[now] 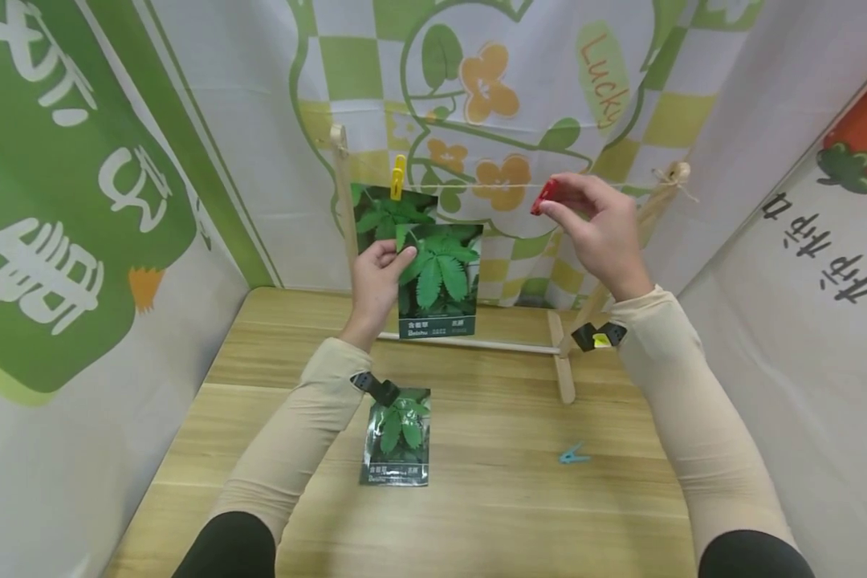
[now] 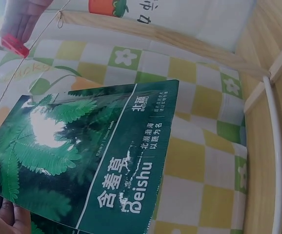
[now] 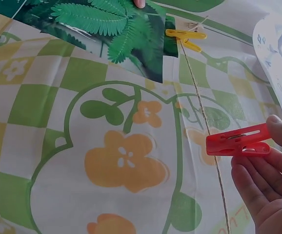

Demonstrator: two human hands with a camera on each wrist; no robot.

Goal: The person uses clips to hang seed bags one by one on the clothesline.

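Tabletop [image 1: 506, 514]: wood, below left hand [image 1: 377, 282] and right hand [image 1: 603, 233].
Held packet [image 1: 444, 281]: pinched by left fingers, unclipped.
Lying packet [image 1: 397, 441]: below left fingers, unhung.
Hung packet [image 1: 379, 212]: behind left fingers, yellow clip [image 1: 397, 178] on; done.
Red clip [image 1: 543, 197]: pinched by right fingers, at the line [image 3: 221, 190].
Blue clip [image 1: 572, 455]: below right fingers, unused.

Head view, upper middle: hanging packet [image 1: 372, 210] partly hidden behind the held packet [image 1: 441, 281], whose smallest print is illegible. Lower middle: top left corner of the lying packet [image 1: 399, 441] covered by the black wrist device [image 1: 384, 392]. Left wrist view: left grip [image 2: 3, 212] cut off at lower left; glare obscures leaf print. Right wrist view: right grip [image 3: 271, 192] cut off at right edge.
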